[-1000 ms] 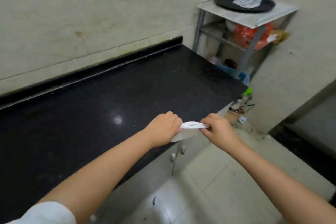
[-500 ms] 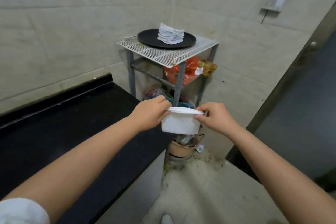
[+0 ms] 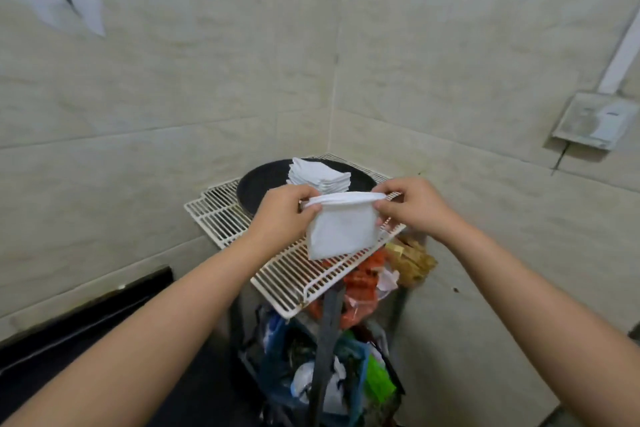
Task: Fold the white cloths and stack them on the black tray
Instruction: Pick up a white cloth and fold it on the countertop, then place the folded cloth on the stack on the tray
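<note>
A folded white cloth (image 3: 341, 229) was held in the air above the front part of a white wire rack (image 3: 284, 263), its upper folded edge stretched level and the rest hanging down as a roughly square panel. The left hand (image 3: 282, 210) pinched the left end of that upper edge, fingers curled over the fabric. The right hand (image 3: 412, 204) pinched the right end in the same manner, thumb below and fingers above. The cloth touched neither the rack nor the tray.

Just behind the hands, a round black tray (image 3: 263, 184) sat on the rack top. A stack of folded white cloths (image 3: 318, 175) stood on the tray, toward its far side, edges roughly aligned.

The rack stood in a corner of tiled walls (image 3: 173, 97). Beneath its top shelf, orange and red bags (image 3: 363, 284) and other mixed items were crowded together; individual contents could not be identified. A black counter (image 3: 86, 333) ran along the left wall, ending beside the rack. A grey wall box (image 3: 595, 120) was mounted on the right wall, well apart from the work area.
</note>
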Tool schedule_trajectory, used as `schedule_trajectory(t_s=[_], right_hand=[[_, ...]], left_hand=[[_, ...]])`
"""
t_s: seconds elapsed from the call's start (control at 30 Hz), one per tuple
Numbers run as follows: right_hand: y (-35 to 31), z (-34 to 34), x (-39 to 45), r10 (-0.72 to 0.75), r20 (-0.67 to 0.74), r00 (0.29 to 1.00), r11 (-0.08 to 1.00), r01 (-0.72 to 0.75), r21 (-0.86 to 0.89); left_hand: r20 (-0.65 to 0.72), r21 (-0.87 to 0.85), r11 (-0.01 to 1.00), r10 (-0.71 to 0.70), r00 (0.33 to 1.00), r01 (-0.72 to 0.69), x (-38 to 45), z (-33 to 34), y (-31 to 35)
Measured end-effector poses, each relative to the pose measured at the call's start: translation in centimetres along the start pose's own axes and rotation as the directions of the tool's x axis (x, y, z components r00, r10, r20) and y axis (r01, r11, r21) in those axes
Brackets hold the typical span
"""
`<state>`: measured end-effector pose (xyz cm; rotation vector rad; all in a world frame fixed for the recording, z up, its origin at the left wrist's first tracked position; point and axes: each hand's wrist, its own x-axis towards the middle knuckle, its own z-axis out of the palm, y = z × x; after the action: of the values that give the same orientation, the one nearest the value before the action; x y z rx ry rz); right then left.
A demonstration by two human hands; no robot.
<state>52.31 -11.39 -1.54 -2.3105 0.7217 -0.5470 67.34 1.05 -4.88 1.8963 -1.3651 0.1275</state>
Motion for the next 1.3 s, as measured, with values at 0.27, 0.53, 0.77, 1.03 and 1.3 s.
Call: schedule_trajectory(t_s=[0.27, 0.53, 0.77, 1.03, 1.3], right_hand=[[1.8, -2.0, 17.6, -0.180, -0.150, 0.972, 0.975, 0.196, 0.100], [9.9, 2.0, 27.8, -0.315, 0.064, 0.947, 0.948, 0.317, -0.016], [14.3, 3.1, 27.9, -0.385, 0.197, 0.902, 0.919, 0.394, -0.011], [15.8, 3.3, 26.1, -0.435, 0.290, 0.852, 0.871, 0.480, -0.103], [8.9, 3.6, 21.4, -0.452, 0.298, 0.841, 0.798, 0.531, -0.286]], left_hand=[[-0.185, 0.146, 0.960, -0.211, 0.960, 0.239, 13.8, 1.5, -0.3], [-0.072, 0.387, 0.858, -0.336, 0.939, 0.337, 18.0, 8.3, -5.0], [-0.016, 0.495, 0.798, -0.386, 0.923, 0.343, 16.5, 11.8, -5.7], [-0.041, 0.500, 0.778, -0.416, 0.908, 0.379, 14.7, 11.8, -5.2], [-0.092, 0.720, 0.539, -0.550, 0.830, 0.437, 8.4, 7.7, -3.8]])
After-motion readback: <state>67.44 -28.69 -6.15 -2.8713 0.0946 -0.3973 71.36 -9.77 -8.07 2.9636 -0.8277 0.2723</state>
